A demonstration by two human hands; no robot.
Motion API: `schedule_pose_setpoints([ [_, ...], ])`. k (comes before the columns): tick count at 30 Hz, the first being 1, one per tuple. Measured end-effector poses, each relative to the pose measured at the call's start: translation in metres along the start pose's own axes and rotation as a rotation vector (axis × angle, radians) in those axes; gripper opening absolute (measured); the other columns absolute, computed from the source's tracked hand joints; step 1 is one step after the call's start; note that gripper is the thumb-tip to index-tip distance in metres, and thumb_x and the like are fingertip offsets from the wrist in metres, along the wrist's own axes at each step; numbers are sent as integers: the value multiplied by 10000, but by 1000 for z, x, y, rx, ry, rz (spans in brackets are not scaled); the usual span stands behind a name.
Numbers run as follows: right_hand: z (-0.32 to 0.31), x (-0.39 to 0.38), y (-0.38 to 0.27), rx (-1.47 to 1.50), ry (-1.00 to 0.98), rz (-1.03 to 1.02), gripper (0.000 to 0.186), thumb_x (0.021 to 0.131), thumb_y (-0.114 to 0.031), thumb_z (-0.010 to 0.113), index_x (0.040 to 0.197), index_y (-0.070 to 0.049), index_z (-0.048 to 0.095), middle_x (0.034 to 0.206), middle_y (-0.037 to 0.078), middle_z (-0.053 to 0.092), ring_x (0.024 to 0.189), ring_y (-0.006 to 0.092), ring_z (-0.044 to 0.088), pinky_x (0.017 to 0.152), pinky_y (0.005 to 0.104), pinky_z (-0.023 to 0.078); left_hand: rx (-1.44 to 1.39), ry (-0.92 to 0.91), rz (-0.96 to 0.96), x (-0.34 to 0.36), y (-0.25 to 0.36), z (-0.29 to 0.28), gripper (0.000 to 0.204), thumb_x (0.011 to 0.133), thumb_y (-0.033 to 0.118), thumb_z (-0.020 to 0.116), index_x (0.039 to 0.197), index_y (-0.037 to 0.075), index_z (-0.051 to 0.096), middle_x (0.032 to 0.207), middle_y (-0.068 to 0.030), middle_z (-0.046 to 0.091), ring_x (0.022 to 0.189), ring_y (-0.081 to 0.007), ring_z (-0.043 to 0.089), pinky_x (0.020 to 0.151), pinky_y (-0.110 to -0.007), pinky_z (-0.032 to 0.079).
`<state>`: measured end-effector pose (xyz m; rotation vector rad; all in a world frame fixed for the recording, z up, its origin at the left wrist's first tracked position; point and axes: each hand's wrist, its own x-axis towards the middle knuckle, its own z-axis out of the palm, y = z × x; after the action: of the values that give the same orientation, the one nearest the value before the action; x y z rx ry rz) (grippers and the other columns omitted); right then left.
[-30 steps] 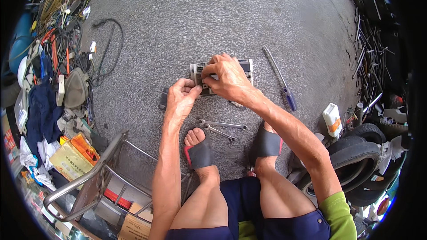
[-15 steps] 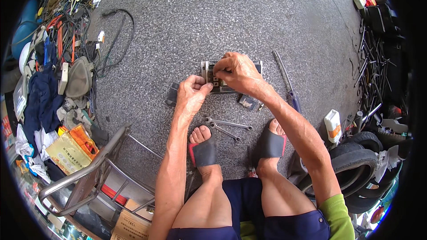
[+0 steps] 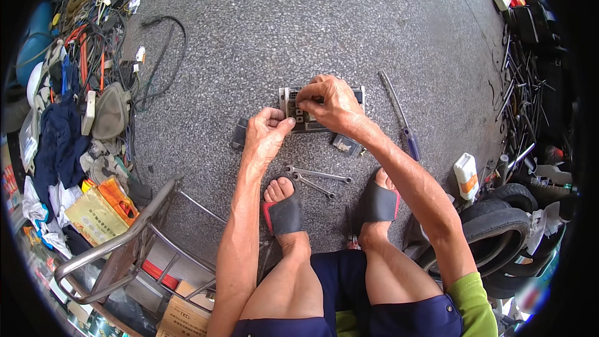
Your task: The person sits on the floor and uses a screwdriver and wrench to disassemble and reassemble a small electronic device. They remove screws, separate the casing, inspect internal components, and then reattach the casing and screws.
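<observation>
A rectangular metal-framed electrical unit (image 3: 310, 126) lies on the floor in front of my feet, small pale square parts showing near its left end. My left hand (image 3: 264, 134) is at its near left corner, fingers curled and thumb close to the forefinger; anything between them is too small to make out. Over the unit's top reaches my right hand (image 3: 335, 105), thumb and forefinger pinched together above the pale squares. Whatever this pinch holds is hidden, and the hand covers the unit's middle. Close by lie a small dark box (image 3: 347, 144) and a dark flat block (image 3: 239, 133).
Two wrenches (image 3: 319, 175) lie between my sandalled feet. A blue-handled screwdriver (image 3: 410, 142) rests to the right. Tyres (image 3: 499, 231), a white bottle (image 3: 465, 176) and metal rods line the right side. Tangled cables, cloths and a metal-tube frame (image 3: 134, 228) crowd the left.
The whole view has shifted slightly. Both hands stay at the unit in nearly the same pose, the right fingers still pinched over its left part.
</observation>
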<state>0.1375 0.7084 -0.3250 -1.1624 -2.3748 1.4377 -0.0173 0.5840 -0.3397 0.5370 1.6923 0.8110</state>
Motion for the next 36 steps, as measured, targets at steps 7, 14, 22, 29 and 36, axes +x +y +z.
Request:
schedule_pose_setpoints([
  [7,11,-7,-2,-246,109,-133,110,826,-108,708,923,-80,751,875,73,654,914,290,613,849,423,451,-39,20,23,2,-3,2,251,884,144,759,1009,-52,663,853,-97,708,772,-139,660,680,-297,541],
  [14,22,-18,-14,-592,162,-332,108,755,-128,702,830,-77,644,871,75,593,884,265,587,853,432,433,-40,16,20,3,-3,2,247,891,158,766,996,-44,668,847,-81,705,775,-128,648,685,-288,530],
  [22,29,-20,-8,-643,202,-385,141,784,-171,696,859,-62,649,853,83,601,859,257,595,825,415,431,-41,6,6,2,0,2,236,898,161,753,1003,-33,669,851,-66,700,784,-117,642,707,-275,518],
  [29,26,-17,-8,-624,193,-416,123,800,-156,675,867,-55,656,852,83,602,857,247,597,823,411,430,-53,-2,1,1,0,1,229,900,153,748,1012,-28,665,855,-59,699,778,-110,641,705,-267,514],
  [36,27,-17,-9,-695,179,-431,134,787,-137,672,874,-35,664,854,94,607,850,254,599,834,418,432,-23,-12,-29,1,3,1,263,906,194,732,1048,-17,665,875,-43,691,808,-104,633,759,-256,493],
])
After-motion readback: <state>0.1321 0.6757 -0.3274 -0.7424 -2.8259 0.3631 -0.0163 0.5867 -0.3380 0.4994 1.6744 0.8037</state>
